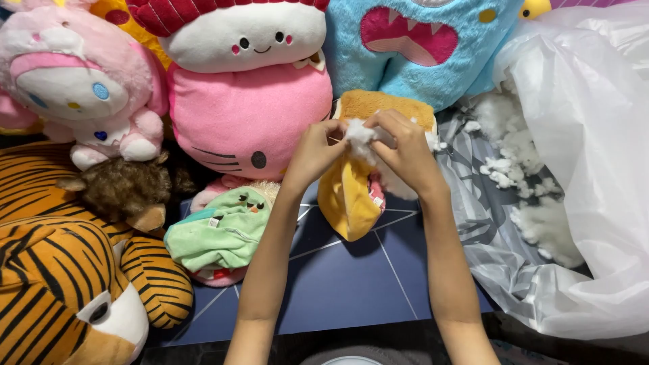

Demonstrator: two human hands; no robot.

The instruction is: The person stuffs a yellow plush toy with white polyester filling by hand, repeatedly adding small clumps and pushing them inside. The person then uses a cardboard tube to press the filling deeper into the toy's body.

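Observation:
My left hand point(315, 153) and my right hand point(405, 150) meet above a yellow and orange plush toy point(350, 196) that hangs limp over a blue mat. Both hands pinch a tuft of white stuffing point(359, 135) at the toy's upper opening. The toy's brown top point(378, 105) shows behind my fingers. More white stuffing pokes out by my right wrist.
Blue mat point(338, 284) under my arms. A clear plastic bag point(581, 203) with loose white stuffing point(541, 223) lies at right. Plush toys ring the rest: a tiger point(67, 270), a green one point(216, 233), a brown one point(125, 186), pink ones point(250, 115), a blue monster point(419, 47).

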